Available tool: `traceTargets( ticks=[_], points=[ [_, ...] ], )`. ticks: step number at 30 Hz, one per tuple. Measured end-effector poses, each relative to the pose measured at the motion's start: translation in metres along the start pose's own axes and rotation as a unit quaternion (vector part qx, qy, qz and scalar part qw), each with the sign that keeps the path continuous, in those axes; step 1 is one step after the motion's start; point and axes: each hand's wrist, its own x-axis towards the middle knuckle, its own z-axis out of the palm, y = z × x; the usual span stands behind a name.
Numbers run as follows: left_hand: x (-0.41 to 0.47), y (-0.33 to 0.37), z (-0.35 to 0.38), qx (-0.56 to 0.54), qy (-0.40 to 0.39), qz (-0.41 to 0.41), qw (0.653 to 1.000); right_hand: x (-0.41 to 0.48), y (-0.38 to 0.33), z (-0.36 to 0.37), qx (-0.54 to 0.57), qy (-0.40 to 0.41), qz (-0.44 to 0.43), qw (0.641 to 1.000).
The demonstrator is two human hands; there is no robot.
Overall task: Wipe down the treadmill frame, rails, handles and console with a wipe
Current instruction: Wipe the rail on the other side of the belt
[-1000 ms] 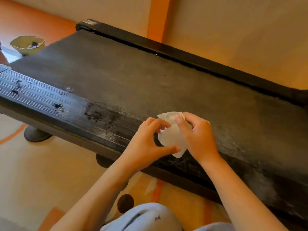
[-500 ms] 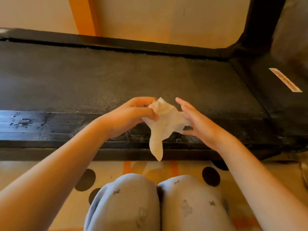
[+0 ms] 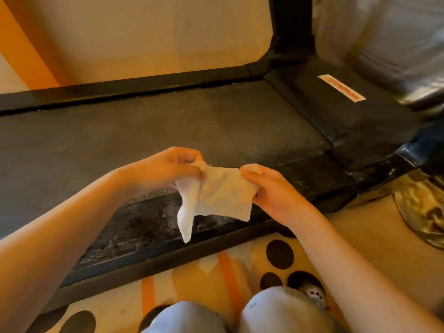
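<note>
1. The wipe [image 3: 223,195] hangs in the air above the near side rail [image 3: 149,222] of the treadmill [image 3: 168,126]. It is spread between both hands, with one loose corner drooping toward the rail.
2. The left hand [image 3: 168,169] has its grip pinched on the wipe's upper left corner, thumb and fingers closed on the cloth.
3. The right hand [image 3: 271,191] grasps the right edge, thumb on top and fingers curled beneath.
4. Step in hand, as I judge it: opening or turning the wipe to find a fresh face, not wiping.
5. Done so far: the near side rail shows a streaky sheen beneath the hands. It is probably wetness from wiping, though the blur makes it hard to tell from dust.
6. Left to do: the far rail [image 3: 120,90] along the wall, the upright post [image 3: 292,27] and the motor cover [image 3: 348,109] look dull and untouched. Handles and console are out of view, so nothing shows them done.
7. The task looks early, with most of the frame to come
</note>
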Motion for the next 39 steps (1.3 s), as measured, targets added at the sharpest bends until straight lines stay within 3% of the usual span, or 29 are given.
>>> traceTargets(
  ticks=[3,7,11,16,19,22,25,27,28,30,32,33,36,39],
  points=[
    [0.057,0.004,0.017,0.014,0.018,-0.013,1.000,-0.011,-0.012,-0.054,-0.061,0.118,-0.042,0.990],
    [0.134,0.009,0.053,0.021,-0.020,-0.028,0.999,-0.027,-0.016,-0.124,-0.168,0.244,-0.104,0.950],
    [0.206,0.013,0.097,-0.027,-0.035,-0.029,0.999,-0.042,-0.009,-0.188,-0.190,0.309,-0.100,0.927],
    [0.283,0.028,0.148,-0.091,0.016,-0.008,0.996,-0.051,-0.005,-0.247,-0.215,0.356,-0.101,0.904],
    [0.333,0.045,0.179,0.021,0.084,0.040,0.995,-0.045,-0.015,-0.274,-0.216,0.397,-0.124,0.883],
    [0.384,0.068,0.201,0.178,0.125,0.093,0.972,-0.026,-0.020,-0.304,-0.189,0.454,-0.136,0.860],
    [0.426,0.071,0.217,0.367,0.097,0.086,0.921,-0.004,-0.012,-0.337,-0.187,0.511,-0.115,0.831],
    [0.440,0.060,0.224,0.416,0.060,0.067,0.905,0.007,-0.004,-0.352,-0.226,0.526,-0.071,0.817],
    [0.442,0.052,0.226,0.424,0.058,0.055,0.902,0.009,-0.002,-0.356,-0.278,0.527,-0.050,0.802],
    [0.432,0.037,0.226,0.422,0.095,0.042,0.901,0.010,-0.004,-0.354,-0.427,0.526,-0.042,0.734],
    [0.404,0.024,0.225,0.409,0.152,0.041,0.899,0.015,-0.010,-0.341,-0.551,0.503,-0.104,0.657],
    [0.387,0.017,0.225,0.402,0.175,0.036,0.898,0.021,-0.013,-0.333,-0.587,0.476,-0.140,0.640],
    [0.338,-0.001,0.229,0.373,0.239,0.003,0.896,0.049,-0.016,-0.322,-0.648,0.306,-0.194,0.670],
    [0.301,-0.016,0.242,0.371,0.290,-0.037,0.882,0.072,-0.012,-0.335,-0.722,0.137,-0.147,0.662]
  ],
)
